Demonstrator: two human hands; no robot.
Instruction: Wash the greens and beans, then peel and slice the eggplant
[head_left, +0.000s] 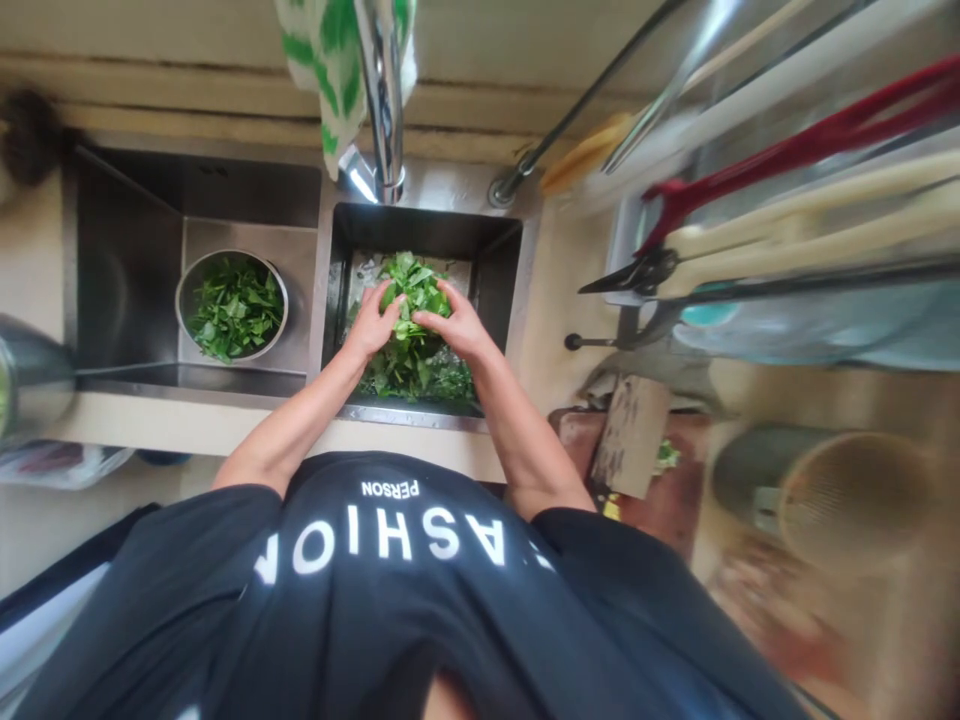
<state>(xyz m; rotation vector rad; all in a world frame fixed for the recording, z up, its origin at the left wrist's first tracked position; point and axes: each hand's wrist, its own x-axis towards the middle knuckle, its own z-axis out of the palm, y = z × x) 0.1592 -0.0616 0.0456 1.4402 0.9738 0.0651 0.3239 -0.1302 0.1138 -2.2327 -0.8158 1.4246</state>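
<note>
Both of my hands are over the right sink basin [510,290], cupped around a bunch of leafy greens [411,285]. My left hand [373,322] grips the bunch from the left, its thumb pressed on the leaves. From the other side, my right hand [459,325] holds the same bunch with thumb and fingers. More wet greens [401,375] lie below in the basin, near its front wall. In the left sink basin [292,260] stands a round bowl [180,310] heaped with leafy greens [236,308].
A chrome faucet [386,120] hangs over the right basin's back edge, with a green-and-white cloth [322,60] behind it. To the right are red-handled scissors [750,150], a cutting board [632,435] and a cylindrical container [757,480]. A metal pot [34,380] stands at far left.
</note>
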